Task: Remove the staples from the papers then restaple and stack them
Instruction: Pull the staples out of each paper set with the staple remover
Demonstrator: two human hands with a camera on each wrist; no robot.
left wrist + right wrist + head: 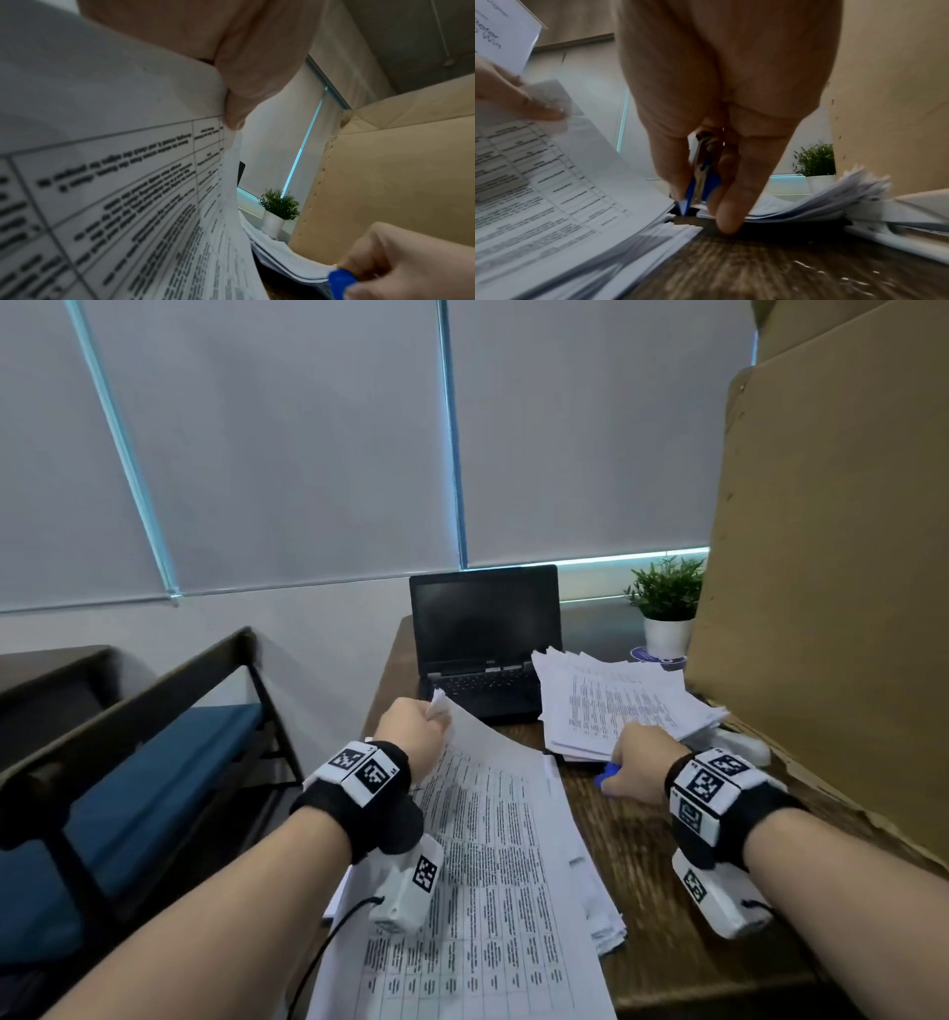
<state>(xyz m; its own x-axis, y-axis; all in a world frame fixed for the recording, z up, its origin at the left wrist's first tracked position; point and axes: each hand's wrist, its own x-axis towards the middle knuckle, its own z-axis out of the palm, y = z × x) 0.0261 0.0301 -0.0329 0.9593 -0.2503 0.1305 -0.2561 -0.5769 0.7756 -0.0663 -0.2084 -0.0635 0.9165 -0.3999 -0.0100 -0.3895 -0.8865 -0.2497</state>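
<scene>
A stapled set of printed table sheets (488,839) lies on the wooden table (631,855) over more loose sheets. My left hand (429,713) pinches its far left corner and lifts it, so the top sheets curl up; the thumb (241,91) presses the paper edge (115,162). My right hand (624,760) grips a blue staple remover (608,775) just right of the set, its blue and metal jaws (702,182) pointing down to the table, one fingertip (727,223) touching the wood. The staple itself is not visible.
A second untidy pile of papers (616,706) lies behind my right hand, with a white stapler (739,744) beside it. An open laptop (485,634) and a potted plant (667,603) stand at the back. A large cardboard sheet (821,557) walls the right; a blue-seated chair (128,788) stands left.
</scene>
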